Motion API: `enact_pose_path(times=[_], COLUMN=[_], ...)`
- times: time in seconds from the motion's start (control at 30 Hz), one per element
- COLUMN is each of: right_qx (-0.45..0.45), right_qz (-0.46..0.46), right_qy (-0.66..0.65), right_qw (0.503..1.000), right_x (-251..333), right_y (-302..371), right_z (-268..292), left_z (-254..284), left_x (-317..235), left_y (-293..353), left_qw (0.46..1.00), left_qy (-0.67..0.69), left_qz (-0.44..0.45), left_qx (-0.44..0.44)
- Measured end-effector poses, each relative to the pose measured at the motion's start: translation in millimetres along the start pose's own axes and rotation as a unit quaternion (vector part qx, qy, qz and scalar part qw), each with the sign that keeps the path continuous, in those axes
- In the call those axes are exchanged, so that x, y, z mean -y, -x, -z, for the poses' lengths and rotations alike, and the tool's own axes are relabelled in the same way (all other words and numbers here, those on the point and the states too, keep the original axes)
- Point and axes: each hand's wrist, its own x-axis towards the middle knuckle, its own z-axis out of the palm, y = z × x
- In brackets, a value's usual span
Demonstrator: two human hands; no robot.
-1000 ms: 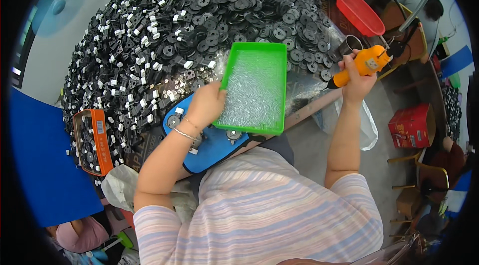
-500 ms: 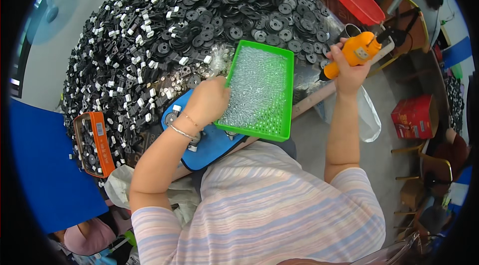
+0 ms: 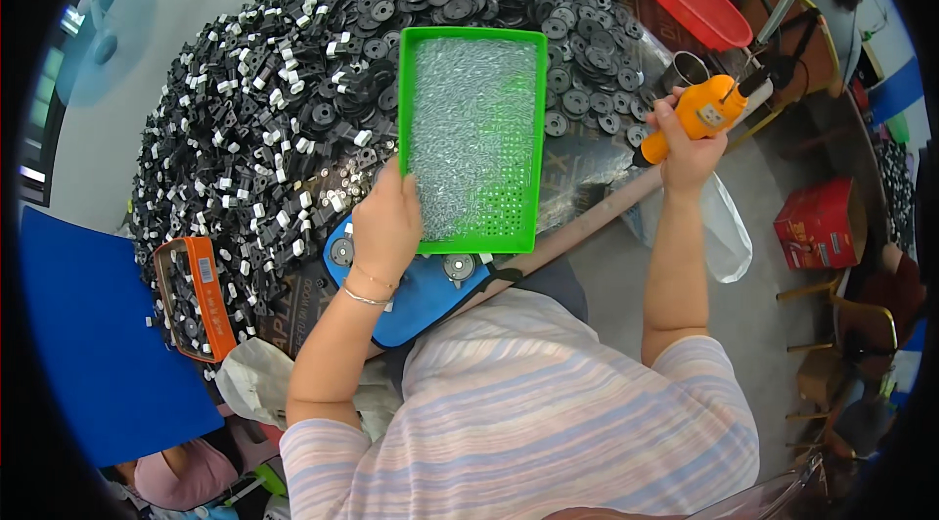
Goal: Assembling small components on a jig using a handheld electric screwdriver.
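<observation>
My left hand (image 3: 387, 219) is closed on the left rim of a green tray (image 3: 540, 153), which is held over the table. Small silver screws (image 3: 469, 104) cover most of its perforated bottom, thinning at the near right corner, where the holes show. My left thumb and fingertips are partly hidden by the rim. In my right hand (image 3: 693, 160) is an orange electric screwdriver (image 3: 706, 109), its dark tip pointing down and left. Below the tray lies a blue mat (image 3: 416, 310) carrying round black parts, one of them a disc (image 3: 458, 267) at the tray's near edge.
Black discs (image 3: 577, 26) are heaped at the back, and black parts with white pieces (image 3: 225, 129) at left. An orange box (image 3: 213, 310) stands left, a red basket (image 3: 699, 6) and a metal cup (image 3: 688, 68) at back right. A plastic bag (image 3: 729, 236) hangs off the table edge.
The green tray has moved left and away from me and turned a little straighter. My left hand has shifted to grip its rim. The right hand with the screwdriver has barely moved.
</observation>
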Motion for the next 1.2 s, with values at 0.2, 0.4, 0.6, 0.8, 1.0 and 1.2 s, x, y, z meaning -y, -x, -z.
enact_pose_path(times=[0.2,0.4,0.6,0.8,1.0,1.2], right_qx=[0.027,-0.018,0.038,0.013,-0.003,0.034], right_qz=[0.001,-0.008,0.012,-0.02,-0.01,-0.002], right_qy=[-0.013,0.007,0.001,0.004,0.003,0.006], right_qw=[1.0,1.0,0.999,1.0,1.0,0.999], right_x=[1.1,-2.6,-4.0,0.4,0.5,-0.2], right_y=[-0.6,-5.8,-1.0,-2.9,-7.2,-2.4], right_z=[-18.5,-1.0,-10.5,-13.3,-2.9,-0.8], left_z=[-17.4,-10.3,-18.8,-25.7,-19.6,-18.7], left_x=[-6.7,7.4,2.5,1.9,1.1,-8.5], left_y=[-7.3,-8.5,0.6,-6.4,-5.0,-16.9], left_qw=[0.997,0.995,0.997,0.998,0.998,0.993], left_qy=[0.042,0.046,0.059,0.045,0.065,0.086], left_qz=[0.057,0.055,0.048,0.021,0.016,0.059], left_qx=[-0.027,-0.073,-0.03,-0.034,-0.014,0.052])
